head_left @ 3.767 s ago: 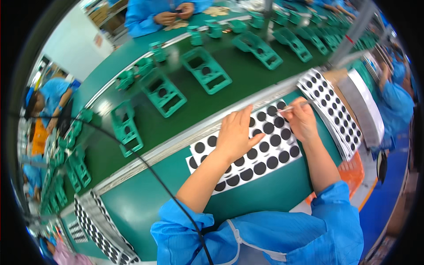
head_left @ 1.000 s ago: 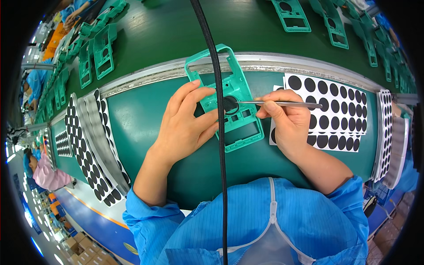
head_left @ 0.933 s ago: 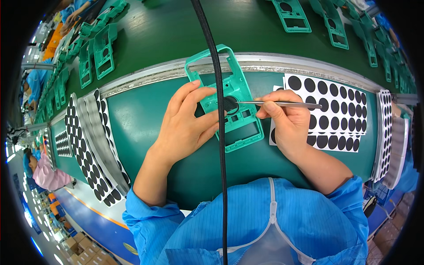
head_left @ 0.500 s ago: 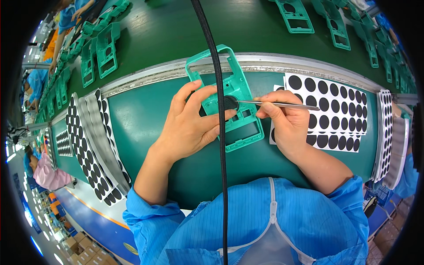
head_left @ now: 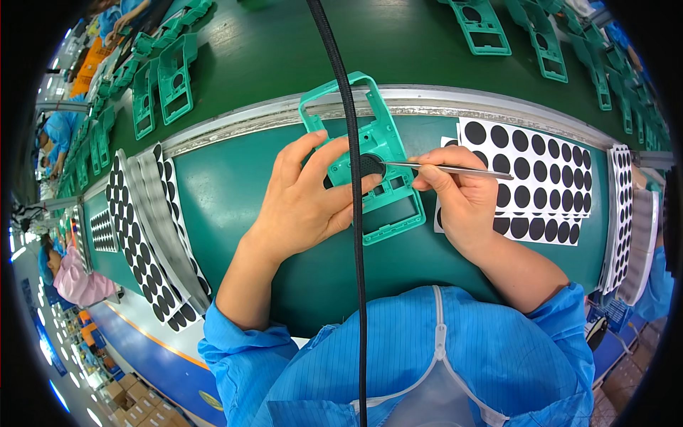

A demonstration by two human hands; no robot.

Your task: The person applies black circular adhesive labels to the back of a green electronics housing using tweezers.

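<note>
Has a green moulded plastic housing (head_left: 388,135) askew over the green bench (head_left: 228,181), partly hidden by a black braided cable (head_left: 361,285). Spreads left hand (head_left: 302,198) across the housing; cannot tell if gripping. Pinches slim silver metal tweezers (head_left: 473,171) in right hand (head_left: 462,196), tip at the housing's round black disc (head_left: 371,165). Has white, black-dotted sheets (head_left: 530,181) just right, similar green housings (head_left: 475,25) beyond.

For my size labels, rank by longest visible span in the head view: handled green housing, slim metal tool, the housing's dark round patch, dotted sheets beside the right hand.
1. Green housing and dotted sheets: close, both partly covered, so unranked.
2. Slim metal tool: shorter.
3. Dark round patch: smallest, partly hidden.
</note>
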